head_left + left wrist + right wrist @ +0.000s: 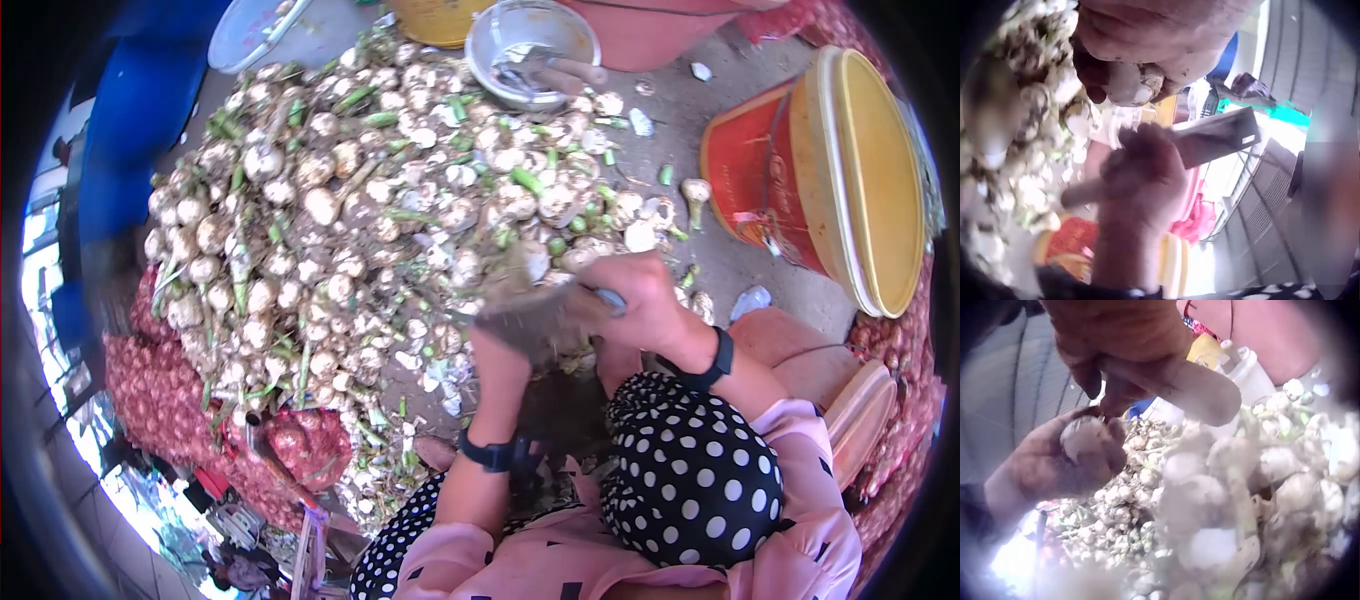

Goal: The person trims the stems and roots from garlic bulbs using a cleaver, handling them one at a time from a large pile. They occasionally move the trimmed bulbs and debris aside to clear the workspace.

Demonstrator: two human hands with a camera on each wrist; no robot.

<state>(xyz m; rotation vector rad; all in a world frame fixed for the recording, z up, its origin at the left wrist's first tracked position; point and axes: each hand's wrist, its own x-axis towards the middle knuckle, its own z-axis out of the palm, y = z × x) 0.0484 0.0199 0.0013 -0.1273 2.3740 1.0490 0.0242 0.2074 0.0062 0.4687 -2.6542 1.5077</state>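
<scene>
My left hand grips a whitish garlic bulb, its fingers curled round it in both wrist views. In my right hand is a cleaver, its broad rectangular blade plain in the left wrist view. The pale cleaver handle sticks out past the fist. From the head view the blurred blade overlaps the left hand and hides the bulb. Both hands are close together over the near edge of a big heap of dirty garlic bulbs with cut green stalks.
A red and yellow bucket stands at the right. Behind the heap is a small white bucket with handled tools inside. Red mesh sacks of bulbs lie at the left. A pink lidded tub is by the right elbow.
</scene>
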